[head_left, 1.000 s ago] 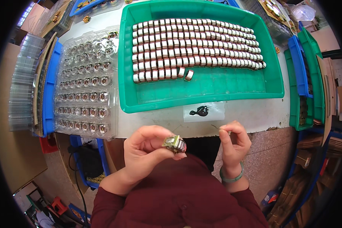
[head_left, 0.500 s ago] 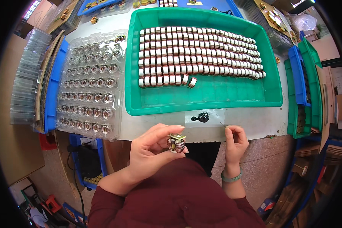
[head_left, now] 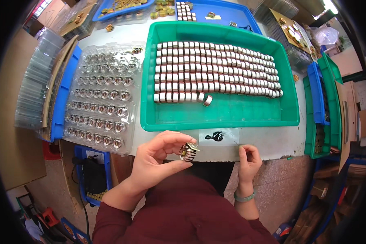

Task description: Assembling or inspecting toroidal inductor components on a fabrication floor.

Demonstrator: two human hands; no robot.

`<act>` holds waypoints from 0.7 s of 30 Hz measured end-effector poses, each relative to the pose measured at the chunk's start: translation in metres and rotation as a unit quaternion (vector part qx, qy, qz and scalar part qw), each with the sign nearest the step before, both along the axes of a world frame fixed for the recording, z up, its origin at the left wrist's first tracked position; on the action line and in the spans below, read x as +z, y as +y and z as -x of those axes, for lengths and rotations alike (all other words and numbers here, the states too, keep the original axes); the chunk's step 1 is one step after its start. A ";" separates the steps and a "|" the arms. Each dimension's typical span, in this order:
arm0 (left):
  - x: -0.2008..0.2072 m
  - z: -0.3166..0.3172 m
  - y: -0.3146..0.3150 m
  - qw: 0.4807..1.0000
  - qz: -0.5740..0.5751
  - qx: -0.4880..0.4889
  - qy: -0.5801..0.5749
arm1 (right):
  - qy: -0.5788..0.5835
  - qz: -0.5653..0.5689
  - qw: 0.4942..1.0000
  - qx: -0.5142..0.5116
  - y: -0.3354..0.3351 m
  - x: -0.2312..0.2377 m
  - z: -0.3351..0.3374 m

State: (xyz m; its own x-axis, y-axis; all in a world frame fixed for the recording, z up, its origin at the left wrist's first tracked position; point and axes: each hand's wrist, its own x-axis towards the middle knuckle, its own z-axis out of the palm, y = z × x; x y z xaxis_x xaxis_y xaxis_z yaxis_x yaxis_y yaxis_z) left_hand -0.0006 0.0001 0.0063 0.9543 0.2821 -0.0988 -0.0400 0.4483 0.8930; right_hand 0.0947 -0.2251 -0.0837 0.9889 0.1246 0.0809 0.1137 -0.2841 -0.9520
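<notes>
in front of the green bin (head_left: 240, 112): left hand (head_left: 156, 158), off the bin's near wall; thumb and fingers closed on a wound coil (head_left: 188, 153)
held coil: in front of the green bin, left of its middle, up off the table (head_left: 268, 147); dark and coppery windings, pale yellow-green piece at its upper side
right hand (head_left: 250, 156): in front of the green bin, right of its middle; thumb and forefinger pinched on a thin dark strand (head_left: 236, 142), tip pointing up toward the bin; wire or tool, cannot tell
white sheet (head_left: 232, 132): on the table just in front of the green bin, between the hands as seen; glossy black blob (head_left: 217, 136) on it
white-topped coils (head_left: 215, 68): inside the green bin, side by side in long rows; nearest row shorter, one tilted coil (head_left: 208, 100) just beside its right end
clear tray (head_left: 105, 88): left of the green bin; more wound coils in its pockets
blue tray (head_left: 227, 15): behind the green bin; some white-topped coils in its left part
</notes>
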 end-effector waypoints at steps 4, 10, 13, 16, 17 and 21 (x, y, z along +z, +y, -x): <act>0.019 -0.002 0.030 0.991 -0.128 0.030 0.000 | 0.003 -0.017 1.000 0.005 -0.002 -0.001 0.002; 0.042 -0.028 0.099 0.904 -0.406 0.129 0.036 | -0.021 -0.022 1.000 0.002 -0.004 -0.003 0.002; 0.032 -0.047 0.144 0.864 -0.468 0.172 0.073 | -0.028 -0.028 0.999 0.005 -0.004 -0.004 0.003; 0.014 -0.060 0.188 0.857 -0.467 0.193 0.095 | -0.029 -0.032 0.999 0.011 -0.002 -0.003 0.003; 0.004 -0.067 0.199 0.858 -0.467 0.195 0.092 | -0.033 -0.032 0.999 0.011 -0.004 -0.003 0.003; -0.029 -0.085 0.233 0.698 -0.682 0.197 0.095 | -0.043 -0.017 0.999 0.021 -0.005 -0.007 0.003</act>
